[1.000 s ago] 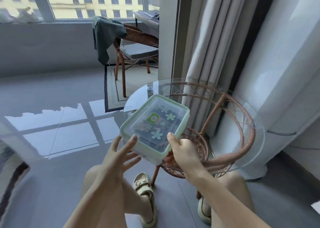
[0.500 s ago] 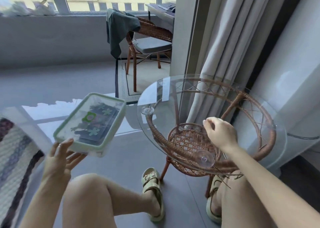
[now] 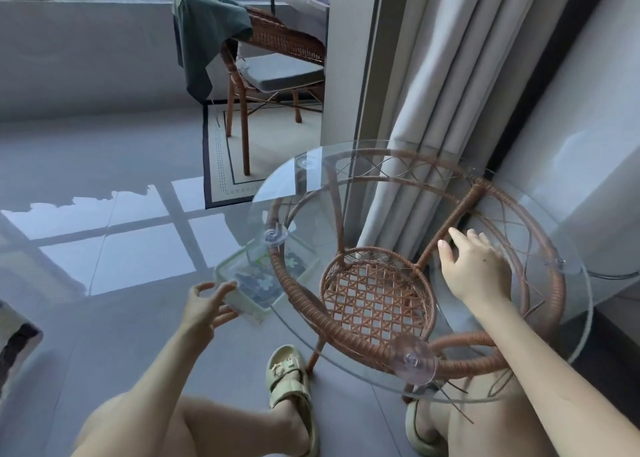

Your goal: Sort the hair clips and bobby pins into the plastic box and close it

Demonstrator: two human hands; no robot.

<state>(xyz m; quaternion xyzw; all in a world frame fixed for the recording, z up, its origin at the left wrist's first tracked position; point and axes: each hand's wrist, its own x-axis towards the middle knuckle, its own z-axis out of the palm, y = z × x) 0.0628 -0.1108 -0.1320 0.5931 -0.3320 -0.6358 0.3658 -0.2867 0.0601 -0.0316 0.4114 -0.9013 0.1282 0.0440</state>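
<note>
Head view, left hand (image 3: pixel 207 306) by plastic box (image 3: pixel 258 285), right hand (image 3: pixel 475 270) over glass table (image 3: pixel 294 179), both grips splayed, empty.

1 plastic box (image 3: pixel 258 299), 1 glass-topped table (image 3: pixel 277 193), 1 wicker chair (image 3: pixel 277 39), 2 hands (image 3: pixel 204 309) (image 3: pixel 474 271), 2 sandals (image 3: pixel 287 377) (image 3: pixel 420 434)

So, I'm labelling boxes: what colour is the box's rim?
The box rim is pale green, seen best in the head view.

The person wears pale green, thick-soled sandals. The left sandal (image 3: pixel 286 380) has two wide straps, with a small ornament on the front one. The right sandal (image 3: pixel 420 434) shows only its rounded toe. Forearms and legs are bare.
</note>
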